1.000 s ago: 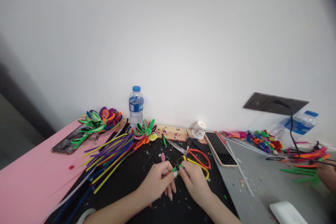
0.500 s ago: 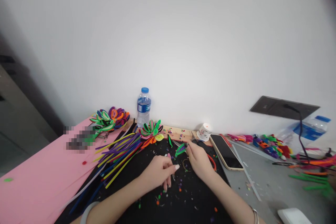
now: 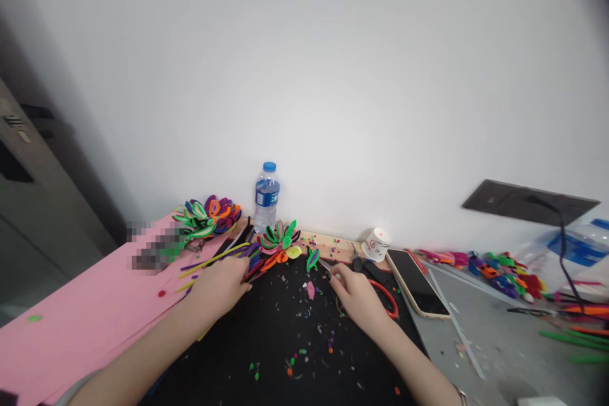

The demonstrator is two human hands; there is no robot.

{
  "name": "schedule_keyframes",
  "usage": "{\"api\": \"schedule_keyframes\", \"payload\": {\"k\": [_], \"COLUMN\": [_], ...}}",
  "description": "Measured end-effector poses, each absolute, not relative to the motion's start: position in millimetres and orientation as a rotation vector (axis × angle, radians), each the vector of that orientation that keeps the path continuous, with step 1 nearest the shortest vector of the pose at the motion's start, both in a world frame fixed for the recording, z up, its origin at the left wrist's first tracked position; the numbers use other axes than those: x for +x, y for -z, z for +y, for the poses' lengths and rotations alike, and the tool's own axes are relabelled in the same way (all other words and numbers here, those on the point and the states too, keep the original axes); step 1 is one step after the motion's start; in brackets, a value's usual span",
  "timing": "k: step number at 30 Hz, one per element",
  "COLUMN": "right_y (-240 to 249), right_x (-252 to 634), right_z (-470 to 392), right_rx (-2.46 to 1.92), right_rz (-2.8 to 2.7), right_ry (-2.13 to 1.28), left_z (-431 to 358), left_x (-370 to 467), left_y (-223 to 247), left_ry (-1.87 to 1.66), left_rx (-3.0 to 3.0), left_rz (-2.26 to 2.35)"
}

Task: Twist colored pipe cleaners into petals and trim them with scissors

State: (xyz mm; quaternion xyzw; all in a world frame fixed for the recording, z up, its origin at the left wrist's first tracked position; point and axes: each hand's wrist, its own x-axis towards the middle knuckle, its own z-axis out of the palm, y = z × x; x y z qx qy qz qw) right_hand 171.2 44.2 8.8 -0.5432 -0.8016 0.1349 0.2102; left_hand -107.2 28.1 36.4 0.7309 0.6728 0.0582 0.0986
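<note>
Two bare hands lie well apart over a black work mat [image 3: 271,336], and I take the white wall [image 3: 304,76] as twelve o'clock; the left hand [image 3: 221,292] lies across a loose bundle of purple, blue and yellow fuzzy craft stems [image 3: 255,264], palm down; its fingers are bent over the strands, but their tips are hidden, so I cannot tell how far they close or whether they have hold of any.

That bundle's long axis runs roughly from eight o'clock to two, directly beneath the left hand; the right hand is well off towards three, so the left is plainly the nearer.

Thumb and fingers of the right hand [image 3: 354,292] are curled in near each other, beside the blade of a pair of red-handled metal scissors [image 3: 392,301]; whether they pinch anything I cannot tell; the red handle shows at its three o'clock.

A small green leaf-shaped loop with a purple middle [image 3: 312,259] lies at ten o'clock from those fingertips, long axis about seven to one; a many-petalled green, pink and black fuzzy flower [image 3: 280,238] sits farther off at ten.
</note>
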Motion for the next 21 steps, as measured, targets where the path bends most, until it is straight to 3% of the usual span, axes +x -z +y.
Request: {"api": "schedule_keyframes", "payload": {"k": [10, 21], "right_y": [1.8, 9.1], "right_x": [184.5, 190.8], "right_z": [31.2, 28.8], "right_rx": [-1.421, -1.325], "right_rz": [-2.181, -2.174], "right_ry": [-0.548, -0.542], "left_z": [28.4, 40.8], "left_x": [-100.4, -112.7], "left_y": [-28.6, -38.5], "left_ry": [-0.026, -0.225], "left_rx": [2.189, 2.116], "left_rz": [2.059, 2.038]}}
